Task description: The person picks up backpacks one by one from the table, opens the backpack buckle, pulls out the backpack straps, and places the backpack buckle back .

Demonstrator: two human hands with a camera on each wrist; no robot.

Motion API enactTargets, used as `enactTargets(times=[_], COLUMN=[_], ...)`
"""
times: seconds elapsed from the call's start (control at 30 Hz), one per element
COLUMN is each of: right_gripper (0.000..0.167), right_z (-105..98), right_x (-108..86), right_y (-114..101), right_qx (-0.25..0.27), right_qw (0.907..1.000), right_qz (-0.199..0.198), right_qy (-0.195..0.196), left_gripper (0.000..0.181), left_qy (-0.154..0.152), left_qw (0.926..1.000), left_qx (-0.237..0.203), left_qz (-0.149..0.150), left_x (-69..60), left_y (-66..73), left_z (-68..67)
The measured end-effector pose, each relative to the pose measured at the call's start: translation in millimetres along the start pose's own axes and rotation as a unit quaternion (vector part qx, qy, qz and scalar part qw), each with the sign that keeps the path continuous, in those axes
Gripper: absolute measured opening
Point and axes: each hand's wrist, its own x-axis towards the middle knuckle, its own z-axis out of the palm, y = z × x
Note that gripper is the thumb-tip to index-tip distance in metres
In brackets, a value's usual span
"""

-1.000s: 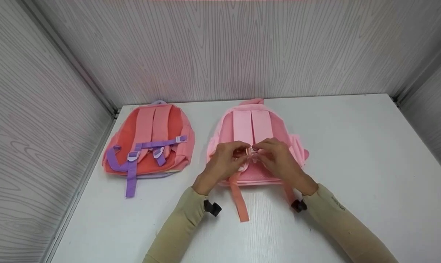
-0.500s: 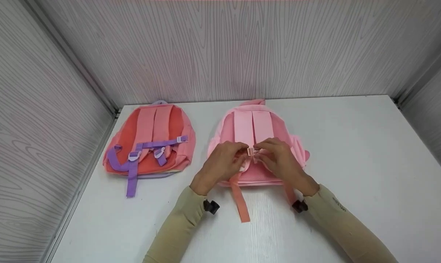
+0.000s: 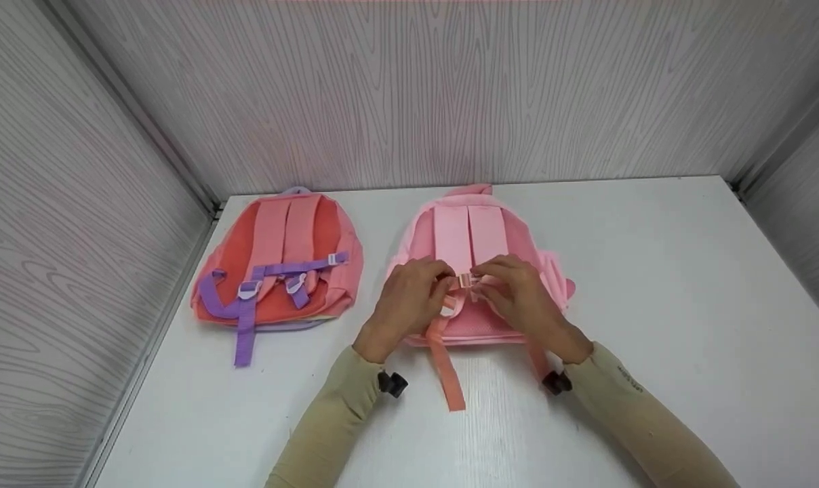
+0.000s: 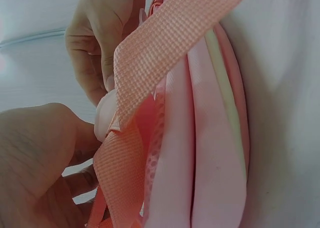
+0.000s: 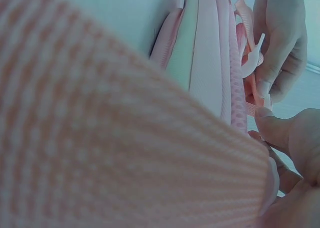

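Note:
A pink backpack (image 3: 481, 322) lies on the table with its two shoulder straps (image 3: 452, 230) facing up. Across them runs a thin orange chest strap with a pale, clear buckle (image 3: 465, 280). My left hand (image 3: 409, 298) pinches the orange strap just left of the buckle, thumb and fingertips together. From the other side my right hand (image 3: 518, 288) pinches the buckle's right end; its fingertips partly hide it. An orange webbing tail (image 3: 448, 373) hangs from the left shoulder strap onto the table. In the right wrist view, blurred orange webbing (image 5: 125, 128) covers much of the frame.
A coral backpack (image 3: 236, 257) with purple straps (image 3: 245, 332) lies to the left on the white table (image 3: 653, 291). Grey wood-grain panels (image 3: 450, 88) stand behind and at both sides. A second orange tail (image 3: 537, 358) lies beside my right wrist.
My left fingers have shifted slightly left, off the buckle and onto the strap beside it, so more of the buckle shows. My right hand stays almost still.

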Motion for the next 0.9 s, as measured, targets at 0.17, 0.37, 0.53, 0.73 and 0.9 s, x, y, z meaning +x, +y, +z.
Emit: enactTargets(times=[0.17,0.37,0.53,0.73,0.9], right_gripper=[0.026,0.026,0.025,0.026,0.028], right_z=[0.8,1.7,0.6,0.9,1.0], right_x=[0.3,-0.7,-0.3,-0.6,-1.1], right_y=[1.0,3.4,2.8,4.7,5.0], right_qx=[-0.011,-0.002,0.01,0.025,0.041], right_qw=[0.9995,0.9993,0.9997,0.9996,0.9991], right_qz=[-0.027,-0.031,-0.019,-0.014,-0.007], right_qy=[0.014,0.019,0.01,0.005,0.004], left_gripper=[0.015,0.015,0.014,0.012,0.012], left_qy=[-0.004,-0.016,-0.024,-0.021,-0.018], left_qw=[0.9999,0.9981,0.9949,0.9921,0.9914], left_qx=[-0.01,-0.051,-0.081,-0.109,-0.117], left_qz=[-0.003,-0.032,-0.055,-0.058,-0.056], left_x=[0.9,1.0,1.0,1.8,2.9], left_y=[-0.5,-0.4,-0.5,-0.9,-0.8], left_z=[-1.4,0.2,2.2,4.0,5.5])
